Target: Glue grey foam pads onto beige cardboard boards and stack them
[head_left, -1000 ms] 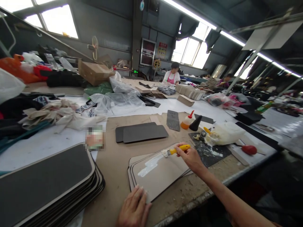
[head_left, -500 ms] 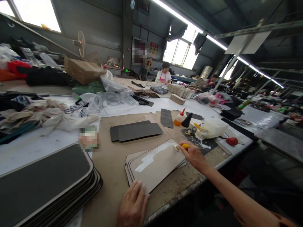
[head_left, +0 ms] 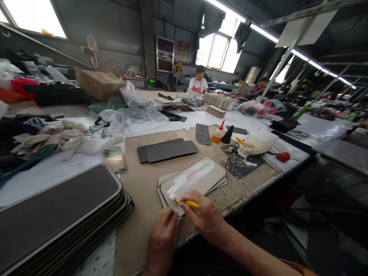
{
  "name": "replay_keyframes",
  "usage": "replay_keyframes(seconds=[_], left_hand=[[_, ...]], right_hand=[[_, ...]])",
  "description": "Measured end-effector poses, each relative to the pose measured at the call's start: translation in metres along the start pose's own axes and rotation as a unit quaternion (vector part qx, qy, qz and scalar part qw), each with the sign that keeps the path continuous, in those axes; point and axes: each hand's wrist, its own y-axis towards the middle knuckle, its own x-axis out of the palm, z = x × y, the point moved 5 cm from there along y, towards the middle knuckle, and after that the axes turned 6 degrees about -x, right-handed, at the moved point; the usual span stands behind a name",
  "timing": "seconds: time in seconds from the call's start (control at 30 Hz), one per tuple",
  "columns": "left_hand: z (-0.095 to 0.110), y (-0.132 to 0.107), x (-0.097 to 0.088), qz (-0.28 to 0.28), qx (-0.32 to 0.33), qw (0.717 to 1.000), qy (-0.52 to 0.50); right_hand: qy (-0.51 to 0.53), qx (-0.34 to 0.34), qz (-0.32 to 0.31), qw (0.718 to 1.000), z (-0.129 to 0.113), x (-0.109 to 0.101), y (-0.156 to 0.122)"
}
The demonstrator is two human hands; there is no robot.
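Along the brown table covering's (head_left: 135, 237) near side, the left hand (head_left: 163, 232) rests its fingertips at the near corner of the top panel (head_left: 214, 183); whether they pinch, I cannot tell. Just right of it, the right hand (head_left: 204, 214) holds the brush (head_left: 192, 204) closely, bristles on the panel's near end. The panel's long axis runs away to the far right. Half a second earlier the brush was at that far end; now the white coat (head_left: 193, 173) is broader. Beyond lie two dark panels (head_left: 174, 151).

The white worktop (head_left: 189, 122) carries a brown sheet (head_left: 138, 214) with pale panels (head_left: 202, 183) at six o'clock, stacked dark panels (head_left: 60, 211) at eight, crumpled cloth (head_left: 64, 140) at nine.
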Motion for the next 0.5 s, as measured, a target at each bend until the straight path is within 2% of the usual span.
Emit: replay_keyframes(seconds=[0.23, 0.37, 0.5], left_hand=[[0.008, 0.005, -0.002, -0.024, 0.003, 0.999, 0.026], [0.009, 0.006, -0.003, -0.03, 0.0, 0.999, 0.03], [0.01, 0.006, -0.002, -0.031, 0.005, 0.999, 0.03]], right_hand=[[0.144, 0.156, 0.039, 0.976, 0.038, 0.0, 0.005], [0.135, 0.167, 0.076, 0.974, 0.049, -0.004, 0.008], [0.156, 0.161, 0.075, 0.972, 0.046, 0.004, 0.013]])
